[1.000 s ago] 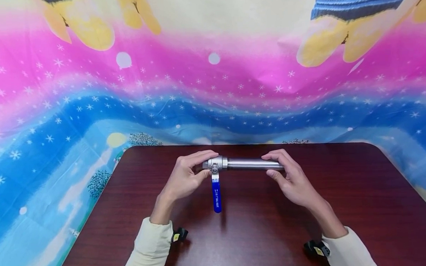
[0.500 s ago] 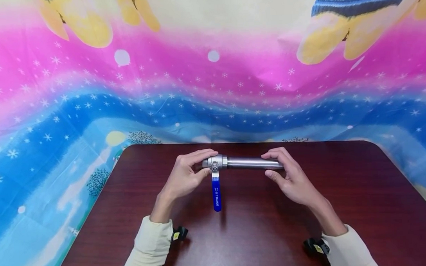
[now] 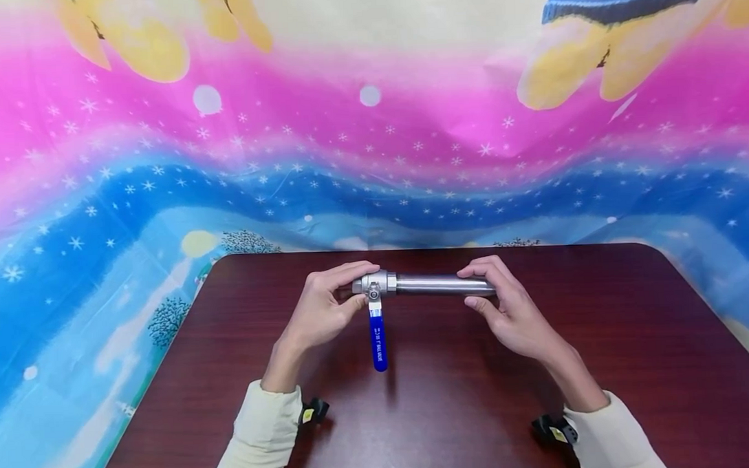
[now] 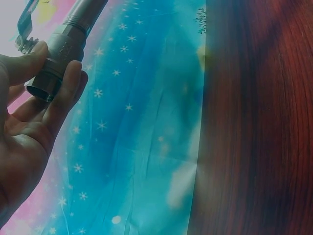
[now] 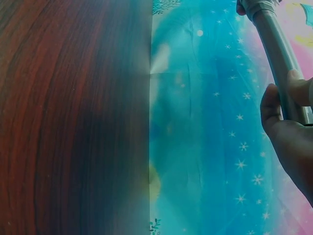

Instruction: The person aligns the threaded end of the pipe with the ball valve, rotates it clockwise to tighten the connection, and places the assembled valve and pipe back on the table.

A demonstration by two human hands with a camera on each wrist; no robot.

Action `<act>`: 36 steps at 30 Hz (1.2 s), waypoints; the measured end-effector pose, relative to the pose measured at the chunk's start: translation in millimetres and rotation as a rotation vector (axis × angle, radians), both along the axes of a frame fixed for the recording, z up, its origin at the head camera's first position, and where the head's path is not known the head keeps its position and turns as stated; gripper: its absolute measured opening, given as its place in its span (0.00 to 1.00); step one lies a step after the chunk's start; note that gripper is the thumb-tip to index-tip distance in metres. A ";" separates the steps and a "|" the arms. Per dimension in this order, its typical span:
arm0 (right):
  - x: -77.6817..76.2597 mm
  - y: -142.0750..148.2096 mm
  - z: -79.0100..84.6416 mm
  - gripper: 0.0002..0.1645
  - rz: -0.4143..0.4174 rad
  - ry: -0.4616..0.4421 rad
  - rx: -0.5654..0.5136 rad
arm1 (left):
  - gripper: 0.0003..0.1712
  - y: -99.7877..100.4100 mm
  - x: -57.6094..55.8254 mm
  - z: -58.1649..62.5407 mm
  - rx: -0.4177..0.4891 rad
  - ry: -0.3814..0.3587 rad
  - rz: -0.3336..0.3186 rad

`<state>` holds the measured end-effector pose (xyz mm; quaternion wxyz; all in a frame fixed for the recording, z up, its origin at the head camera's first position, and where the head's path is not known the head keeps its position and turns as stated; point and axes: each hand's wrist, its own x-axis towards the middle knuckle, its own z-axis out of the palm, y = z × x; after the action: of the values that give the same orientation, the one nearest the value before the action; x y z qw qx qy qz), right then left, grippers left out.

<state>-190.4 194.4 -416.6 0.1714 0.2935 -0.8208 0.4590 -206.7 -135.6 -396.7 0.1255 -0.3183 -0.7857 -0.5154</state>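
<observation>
A metal ball valve (image 3: pixel 376 283) with a blue lever handle (image 3: pixel 378 340) is joined to a smooth metal pipe (image 3: pixel 435 285); threads show at the joint in the left wrist view. My left hand (image 3: pixel 321 308) grips the valve body at its left end, thumb in front and fingers behind. The lever points down toward me. At the other end, my right hand (image 3: pixel 520 318) holds the pipe between thumb and fingers. In the left wrist view the valve's open end (image 4: pixel 44 87) shows beside my palm. The right wrist view shows my thumb and fingers around the pipe (image 5: pixel 279 58).
Below the hands is a dark reddish-brown wooden table (image 3: pixel 430 411) with rounded far corners. Behind it hangs a pink and blue snowflake-patterned cloth (image 3: pixel 372 165). Black wrist devices (image 3: pixel 314 410) sit at both cuffs.
Both hands keep the same grip on the valve and pipe. The whole view shifts slightly, with the scene a little higher and further left; nothing is let go.
</observation>
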 end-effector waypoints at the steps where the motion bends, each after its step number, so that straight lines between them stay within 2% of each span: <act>1: -0.2 -0.2 0.0 0.27 0.000 0.003 -0.003 | 0.32 -0.1 0.2 0.4 0.001 0.000 0.000; 9: -0.6 -0.5 -0.3 0.28 -0.008 0.029 -0.013 | 0.32 0.7 1.2 0.6 -0.002 0.003 -0.003; 17: -0.2 0.9 0.6 0.29 -0.002 0.018 -0.001 | 0.32 0.4 0.5 -0.6 0.010 0.025 -0.017; 27: 0.6 0.3 4.0 0.34 0.086 0.024 -0.048 | 0.31 0.5 1.1 -0.4 0.009 0.008 -0.005; 36: 2.5 0.5 3.5 0.28 0.025 0.017 -0.015 | 0.31 1.2 1.5 -0.8 0.004 0.008 0.004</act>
<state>-187.8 194.9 -413.0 0.1748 0.3062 -0.8123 0.4646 -205.1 -134.4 -397.5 0.1304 -0.3184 -0.7850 -0.5152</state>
